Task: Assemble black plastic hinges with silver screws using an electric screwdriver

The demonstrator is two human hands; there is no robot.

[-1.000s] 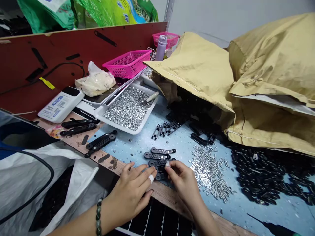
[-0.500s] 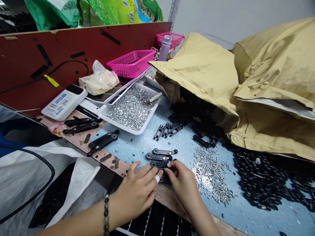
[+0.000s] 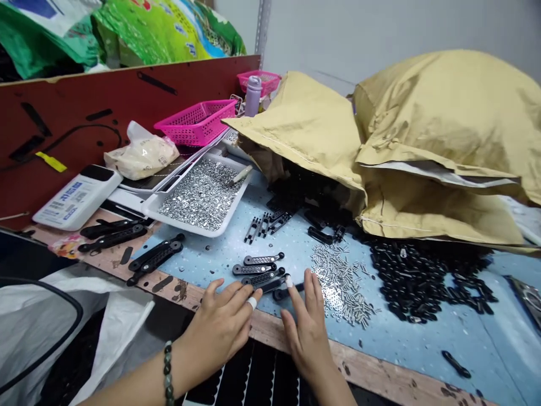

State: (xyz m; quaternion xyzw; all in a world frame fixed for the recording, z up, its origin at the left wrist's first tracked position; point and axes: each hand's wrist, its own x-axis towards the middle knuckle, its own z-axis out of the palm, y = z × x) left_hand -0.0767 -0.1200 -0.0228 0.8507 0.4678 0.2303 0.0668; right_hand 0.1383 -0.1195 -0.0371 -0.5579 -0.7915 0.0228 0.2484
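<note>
Several black plastic arms with round ends [image 3: 258,269] lie side by side on the blue tabletop. My left hand [image 3: 222,321] rests at the table's front edge, fingers stretched out, its fingertips at the near end of these arms. It wears a white band on one finger and a bead bracelet. Further right, my right hand [image 3: 307,332] is spread open, fingers pointing forward. Its fingertips lie over another black arm [image 3: 284,294], partly hidden beneath them. A pile of small metal pins and washers [image 3: 342,287] lies just beyond the right hand.
A white tray of small metal nuts [image 3: 198,194] stands behind the arms. More black arms [image 3: 156,256] lie to the left, near a white scale [image 3: 78,197]. Brown paper sacks [image 3: 304,124] and a heap of black parts [image 3: 414,276] occupy the right. A pink basket [image 3: 196,124] sits behind.
My right hand has opened from a pinch and moved away from my left hand, its fingers now extended. The view has shifted to the right, while my left hand stays beside the arms.
</note>
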